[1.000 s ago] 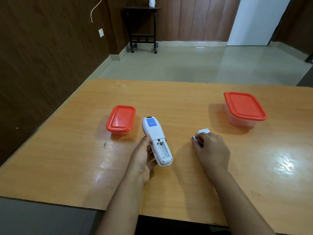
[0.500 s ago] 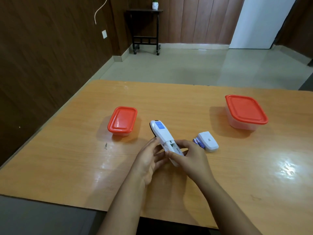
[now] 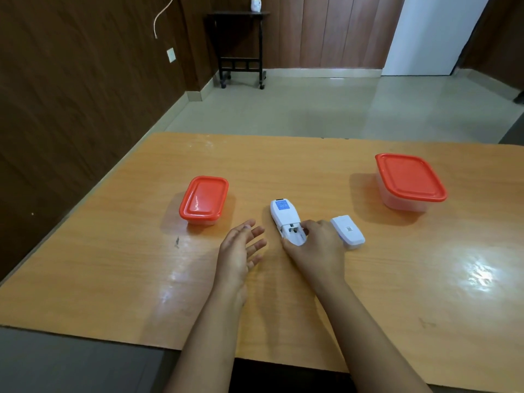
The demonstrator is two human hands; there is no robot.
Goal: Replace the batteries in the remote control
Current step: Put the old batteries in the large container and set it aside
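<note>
The white remote control (image 3: 284, 215) lies face down on the wooden table (image 3: 283, 165), its battery compartment uncovered at the near end. My right hand (image 3: 317, 248) is closed around that near end, thumb on one side and fingers over the other. Whether batteries sit inside the compartment is hidden by my fingers. The white battery cover (image 3: 347, 232) lies on the table just right of my right hand. My left hand (image 3: 241, 251) hovers to the left of the remote, fingers spread, holding nothing.
A small red-lidded container (image 3: 204, 200) stands left of the remote. A larger red-lidded container (image 3: 408, 181) stands at the back right. The table's near edge runs just below my forearms.
My left hand has let go of the remote and drawn away to the left. The remote has come back down onto the table under my right hand. The batteries beside the cover are now hidden.
</note>
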